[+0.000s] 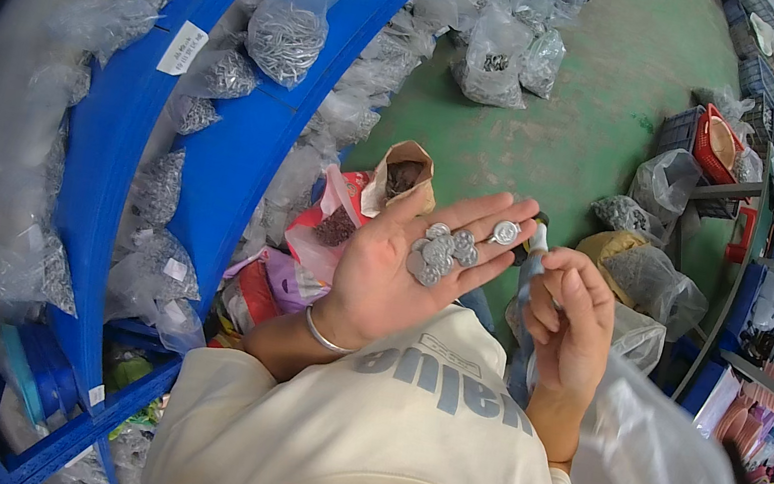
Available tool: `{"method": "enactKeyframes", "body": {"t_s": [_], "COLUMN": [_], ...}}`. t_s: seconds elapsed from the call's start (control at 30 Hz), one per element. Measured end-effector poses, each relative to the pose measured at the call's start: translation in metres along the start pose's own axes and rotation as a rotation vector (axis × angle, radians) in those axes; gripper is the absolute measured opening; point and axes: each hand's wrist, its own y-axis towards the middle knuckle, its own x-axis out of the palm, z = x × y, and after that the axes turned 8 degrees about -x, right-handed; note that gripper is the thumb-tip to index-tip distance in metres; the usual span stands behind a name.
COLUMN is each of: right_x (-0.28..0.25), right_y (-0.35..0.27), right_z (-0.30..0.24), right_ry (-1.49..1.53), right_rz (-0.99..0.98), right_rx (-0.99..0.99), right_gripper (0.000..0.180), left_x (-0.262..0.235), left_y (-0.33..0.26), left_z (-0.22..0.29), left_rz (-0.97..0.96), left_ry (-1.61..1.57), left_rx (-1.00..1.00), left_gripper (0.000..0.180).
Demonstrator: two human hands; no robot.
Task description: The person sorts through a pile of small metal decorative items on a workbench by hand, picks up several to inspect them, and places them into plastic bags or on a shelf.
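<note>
My left hand [373, 265] is turned palm up with its fingers stretched out, and it holds several small round silvery metal pieces [437, 258]. Most of them lie heaped on the palm and the base of the fingers. One round piece with a raised rim [505, 232] rests apart, near the fingertips. Just right of these fingertips, my right hand [572, 317] is raised with its fingers curled and pinched. What it may hold between the fingertips is hidden. A translucent plastic bag [660, 468] hangs beside my right forearm, blurred.
Blue shelving [211, 204] on the left bears clear bags of metal parts [286, 34]. An open paper sack [402, 176] and a pink bag [335, 219] stand beyond my left hand. More bags [492, 56] sit on the green floor [598, 93]. On the right is a rack with a red basket [716, 147].
</note>
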Motion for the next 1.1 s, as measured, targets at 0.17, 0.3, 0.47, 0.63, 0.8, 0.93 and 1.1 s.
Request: {"method": "enactKeyframes", "body": {"t_s": [0.17, 0.3, 0.47, 0.63, 0.8, 0.93, 1.1], "right_x": [0.026, 0.040, 0.032, 0.016, -0.013, -0.042, -0.036], "right_y": [0.023, 0.053, 0.088, 0.139, 0.200, 0.258, 0.312], "right_z": [-0.001, -0.001, -0.013, -0.032, -0.078, -0.125, -0.155], "right_ry": [-1.146, -1.373, -1.374, -1.189, -0.776, 0.005, 0.040], "right_rz": [-0.083, -0.189, -0.195, -0.233, -0.292, -0.400, -0.376], "right_rx": [-0.523, -0.582, -0.522, -0.393, -0.238, 0.159, 0.351], "right_gripper": [0.029, 0.027, 0.020, 0.015, 0.011, 0.011, 0.009], "left_x": [0.007, 0.003, 0.004, 0.013, 0.015, 0.032, 0.045], "left_y": [0.015, 0.033, 0.070, 0.110, 0.176, 0.224, 0.258], "left_z": [0.020, 0.035, 0.044, 0.058, 0.066, 0.069, 0.076], "left_rz": [0.004, -0.008, 0.006, 0.021, -0.077, -0.131, -0.086], "left_ry": [0.012, 0.097, 0.125, 0.063, 0.018, -0.004, -0.026], "left_rx": [-0.070, -0.064, -0.039, 0.069, 0.206, 0.308, 0.461], "left_gripper": [0.063, 0.062, 0.056, 0.053, 0.052, 0.051, 0.052]}}
